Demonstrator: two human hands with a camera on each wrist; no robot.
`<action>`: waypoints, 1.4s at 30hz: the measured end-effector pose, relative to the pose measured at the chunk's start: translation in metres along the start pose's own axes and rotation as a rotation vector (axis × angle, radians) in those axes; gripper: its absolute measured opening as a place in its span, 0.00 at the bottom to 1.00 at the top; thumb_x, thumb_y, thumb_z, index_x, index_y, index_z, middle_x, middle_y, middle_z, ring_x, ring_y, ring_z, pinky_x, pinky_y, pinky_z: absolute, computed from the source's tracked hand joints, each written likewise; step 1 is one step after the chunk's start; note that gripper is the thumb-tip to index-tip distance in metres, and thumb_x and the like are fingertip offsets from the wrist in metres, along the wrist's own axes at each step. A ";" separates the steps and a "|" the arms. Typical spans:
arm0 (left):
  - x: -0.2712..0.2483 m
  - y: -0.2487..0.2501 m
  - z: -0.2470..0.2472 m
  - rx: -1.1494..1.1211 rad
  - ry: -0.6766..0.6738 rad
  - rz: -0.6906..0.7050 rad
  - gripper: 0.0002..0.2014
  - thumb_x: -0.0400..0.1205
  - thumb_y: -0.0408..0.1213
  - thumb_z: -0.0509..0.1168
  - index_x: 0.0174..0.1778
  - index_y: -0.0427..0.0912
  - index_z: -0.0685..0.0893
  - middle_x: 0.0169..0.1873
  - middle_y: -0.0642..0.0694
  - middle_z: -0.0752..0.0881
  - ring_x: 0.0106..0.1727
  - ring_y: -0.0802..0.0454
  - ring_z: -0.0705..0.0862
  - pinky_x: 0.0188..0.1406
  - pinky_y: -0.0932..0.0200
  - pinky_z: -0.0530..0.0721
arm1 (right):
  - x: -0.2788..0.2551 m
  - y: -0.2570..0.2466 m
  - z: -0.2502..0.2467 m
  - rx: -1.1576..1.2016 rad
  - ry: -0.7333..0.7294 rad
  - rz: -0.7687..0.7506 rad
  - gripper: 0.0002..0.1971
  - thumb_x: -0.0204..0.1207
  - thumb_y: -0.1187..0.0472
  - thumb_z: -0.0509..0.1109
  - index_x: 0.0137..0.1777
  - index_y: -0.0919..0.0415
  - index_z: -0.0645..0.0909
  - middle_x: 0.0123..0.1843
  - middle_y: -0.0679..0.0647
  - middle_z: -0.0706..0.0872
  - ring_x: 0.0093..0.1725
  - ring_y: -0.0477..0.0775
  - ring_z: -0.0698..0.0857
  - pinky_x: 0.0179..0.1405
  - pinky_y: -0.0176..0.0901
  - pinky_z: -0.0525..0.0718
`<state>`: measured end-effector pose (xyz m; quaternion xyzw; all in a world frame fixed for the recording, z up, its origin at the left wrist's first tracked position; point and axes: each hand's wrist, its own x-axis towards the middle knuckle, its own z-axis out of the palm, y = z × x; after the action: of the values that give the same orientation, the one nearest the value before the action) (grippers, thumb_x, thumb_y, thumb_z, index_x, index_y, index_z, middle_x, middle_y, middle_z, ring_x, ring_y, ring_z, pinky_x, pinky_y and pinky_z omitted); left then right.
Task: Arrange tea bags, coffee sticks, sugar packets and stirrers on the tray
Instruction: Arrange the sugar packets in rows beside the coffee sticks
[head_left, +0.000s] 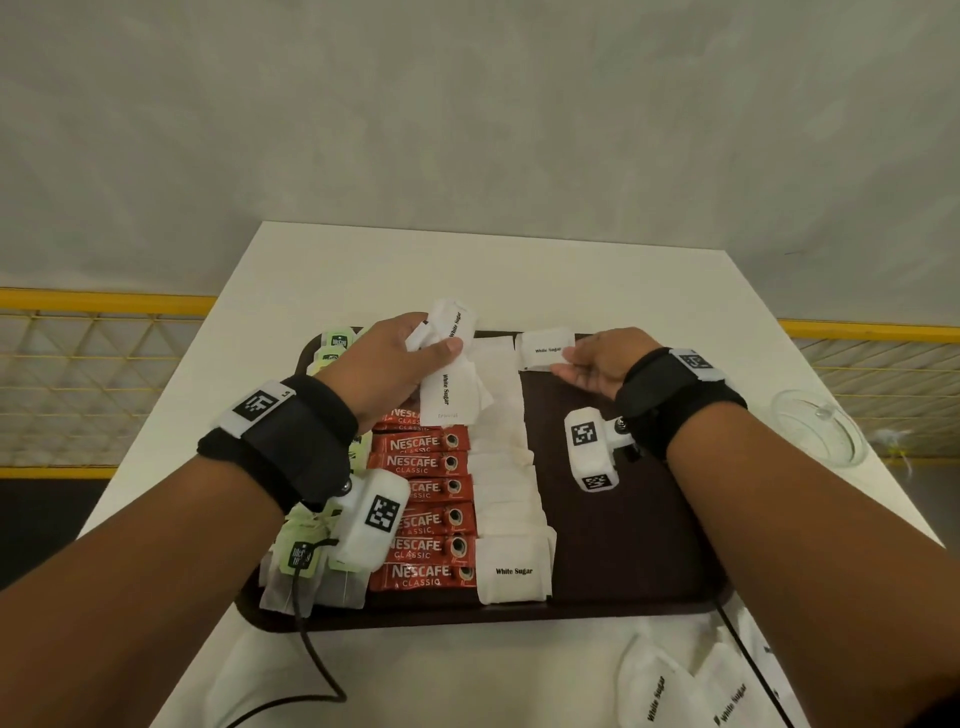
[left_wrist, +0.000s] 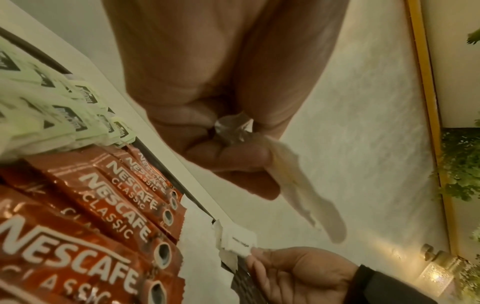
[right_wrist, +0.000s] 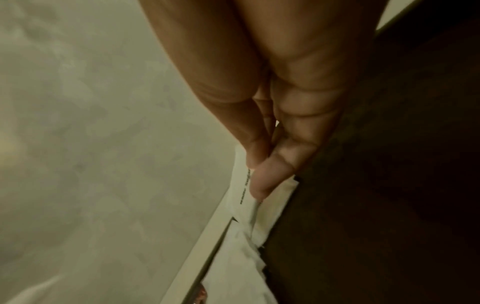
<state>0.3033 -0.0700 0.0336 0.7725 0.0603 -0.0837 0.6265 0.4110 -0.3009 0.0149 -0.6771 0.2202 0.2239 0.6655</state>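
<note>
A dark brown tray lies on the white table. On it run a column of green-tagged tea bags, a column of red Nescafe coffee sticks and a column of white sugar packets. My left hand hovers over the tray's far left and grips a bunch of white sugar packets. My right hand pinches one white sugar packet at the tray's far edge, at the top of the bare right part. In the right wrist view the fingertips press that packet.
Loose sugar packets lie on the table in front of the tray at the right. A clear glass lid sits on the table to the right. A black cable trails off the tray's front. Yellow railings flank the table.
</note>
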 end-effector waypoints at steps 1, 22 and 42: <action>0.000 0.000 -0.001 -0.004 -0.004 -0.004 0.11 0.86 0.44 0.65 0.62 0.46 0.82 0.51 0.41 0.91 0.52 0.42 0.91 0.56 0.34 0.88 | 0.002 0.002 0.002 -0.036 0.006 0.018 0.04 0.80 0.76 0.66 0.45 0.70 0.75 0.55 0.66 0.84 0.59 0.63 0.86 0.34 0.44 0.90; -0.005 0.007 0.012 0.227 -0.157 0.007 0.11 0.85 0.46 0.66 0.61 0.49 0.83 0.45 0.46 0.92 0.42 0.49 0.92 0.42 0.52 0.91 | -0.039 -0.021 0.035 -0.697 -0.262 -0.502 0.20 0.81 0.43 0.66 0.55 0.61 0.85 0.46 0.52 0.86 0.38 0.49 0.79 0.38 0.44 0.80; 0.004 -0.010 -0.001 0.013 -0.091 -0.099 0.08 0.86 0.42 0.66 0.52 0.42 0.84 0.52 0.33 0.89 0.51 0.37 0.86 0.56 0.42 0.85 | 0.011 0.016 -0.006 -0.415 0.022 -0.146 0.09 0.74 0.67 0.76 0.52 0.64 0.80 0.39 0.62 0.88 0.33 0.52 0.88 0.32 0.38 0.87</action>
<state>0.3051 -0.0673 0.0234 0.7681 0.0694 -0.1500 0.6186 0.4100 -0.3076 -0.0042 -0.8161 0.1272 0.2083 0.5239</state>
